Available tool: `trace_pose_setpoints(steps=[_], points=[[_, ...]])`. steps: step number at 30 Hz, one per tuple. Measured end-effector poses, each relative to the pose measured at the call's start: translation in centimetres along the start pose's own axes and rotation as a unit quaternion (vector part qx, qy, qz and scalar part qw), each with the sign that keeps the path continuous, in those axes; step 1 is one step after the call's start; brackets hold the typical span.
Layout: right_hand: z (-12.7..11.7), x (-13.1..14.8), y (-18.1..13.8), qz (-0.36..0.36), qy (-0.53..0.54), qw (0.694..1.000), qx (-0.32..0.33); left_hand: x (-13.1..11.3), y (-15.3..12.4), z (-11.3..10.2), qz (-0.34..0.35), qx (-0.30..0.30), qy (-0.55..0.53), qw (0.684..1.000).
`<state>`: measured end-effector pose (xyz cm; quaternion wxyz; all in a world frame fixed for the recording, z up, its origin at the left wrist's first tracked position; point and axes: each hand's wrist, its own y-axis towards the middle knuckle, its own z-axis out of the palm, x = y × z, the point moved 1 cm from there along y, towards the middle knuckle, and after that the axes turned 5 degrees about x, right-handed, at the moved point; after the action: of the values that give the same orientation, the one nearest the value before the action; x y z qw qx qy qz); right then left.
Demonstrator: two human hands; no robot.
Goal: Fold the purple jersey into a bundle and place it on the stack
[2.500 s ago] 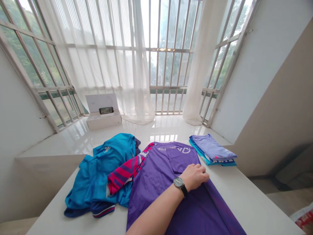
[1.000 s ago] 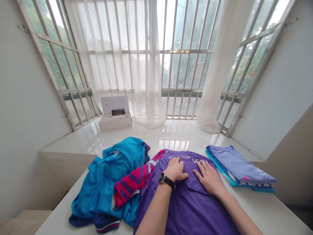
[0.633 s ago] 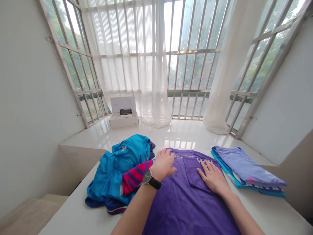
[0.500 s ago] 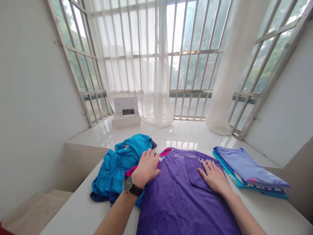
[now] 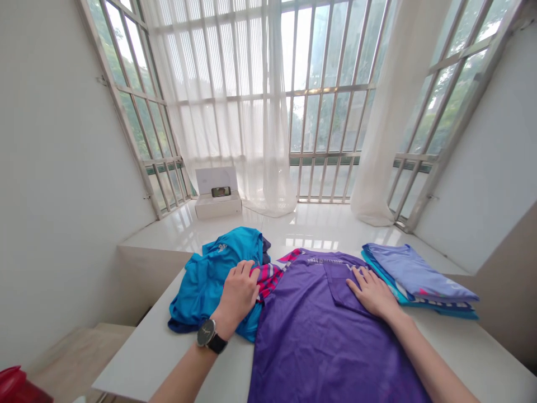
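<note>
A purple T-shirt [image 5: 335, 341] lies spread out in front of me, with pale lettering near its top and one side folded over into a flap. Its pink checked sleeve [image 5: 271, 278] sticks out to the left. My left hand [image 5: 238, 294], a watch [image 5: 207, 334] on its wrist, is closed on the sleeve's outer end; the fingertips are partly hidden. On the shirt's upper right, my right hand [image 5: 373, 292] lies flat with its fingers stretched. A crumpled blue garment [image 5: 210, 280] is just beyond and left of my left hand.
At the right lies a stack of folded clothes [image 5: 415, 274], lavender on top. On the sill behind, a white box [image 5: 218, 209] props up a phone [image 5: 221, 192]. White curtains [image 5: 268, 168] hang before the barred window. A red object [image 5: 20, 386] shows at the lower left.
My left hand has moved left from the shirt's shoulder, and the pink checked sleeve now stretches outward with it. My right hand stays flat on the shirt. The view has shifted slightly.
</note>
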<state>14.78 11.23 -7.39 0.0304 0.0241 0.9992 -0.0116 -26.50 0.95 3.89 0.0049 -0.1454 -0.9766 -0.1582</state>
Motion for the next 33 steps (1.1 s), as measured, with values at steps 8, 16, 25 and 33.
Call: trace_pose_setpoints(steps=[8, 16, 25, 33], points=[[-0.1, 0.2, -0.2, -0.010, 0.018, 1.000, -0.008, 0.6, -1.4, -0.8, -0.033, 0.054, 0.014, 0.998], [-5.1, 3.0, -1.8, -0.056, 0.186, 0.977, -0.089, 3.2, 2.0, -1.7, -0.086, 0.058, -0.180, 0.978], [-12.9, 14.7, -3.6, -0.179, 0.672, 0.683, 0.224, -3.0, 8.4, -1.8, -0.093, 0.129, -0.684, 0.712], [-7.9, 9.6, -1.3, -0.008, 0.712, 0.689, 0.137, -5.3, 13.6, 2.4, 0.106, 0.168, -0.352, 0.915]])
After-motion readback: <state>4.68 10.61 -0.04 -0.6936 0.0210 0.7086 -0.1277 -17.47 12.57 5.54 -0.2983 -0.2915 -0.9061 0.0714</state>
